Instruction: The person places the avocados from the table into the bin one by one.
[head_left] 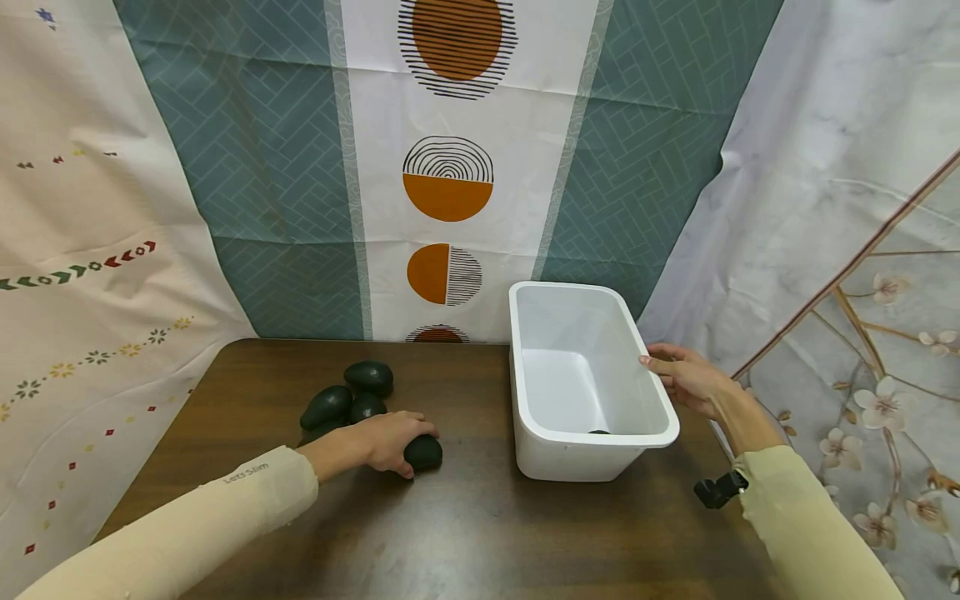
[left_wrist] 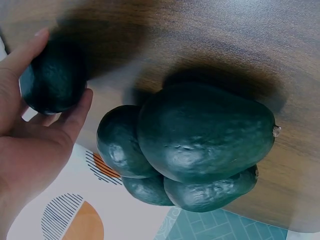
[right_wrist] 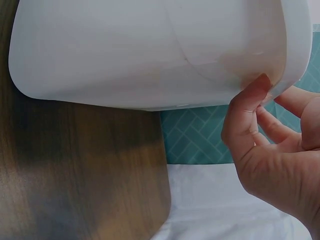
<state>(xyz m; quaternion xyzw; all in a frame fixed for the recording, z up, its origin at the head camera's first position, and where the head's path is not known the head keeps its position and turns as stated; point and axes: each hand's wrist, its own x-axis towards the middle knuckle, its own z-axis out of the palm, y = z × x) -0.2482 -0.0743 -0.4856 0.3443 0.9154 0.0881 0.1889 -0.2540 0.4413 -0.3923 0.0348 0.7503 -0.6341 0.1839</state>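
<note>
A dark green avocado (head_left: 423, 452) is held in my left hand (head_left: 393, 442), low over the table left of the white bin (head_left: 522, 375). In the left wrist view, thumb and fingers curl round that avocado (left_wrist: 52, 80). Several more avocados (head_left: 327, 407) lie bunched by the left forearm; the left wrist view shows the nearest one (left_wrist: 205, 132) large, with its stem end. My right hand (head_left: 693, 379) pinches the bin's right rim, and the right wrist view has the thumb (right_wrist: 260, 85) at that edge. A dark green bit (head_left: 598, 432) shows inside the bin, mostly hidden by its near wall.
The brown wooden table (head_left: 465, 533) has its far edge against a patterned teal and white cloth (head_left: 630, 183). Pale cloths hang at the left and right sides. A small black device (head_left: 720, 490) sits at the right wrist.
</note>
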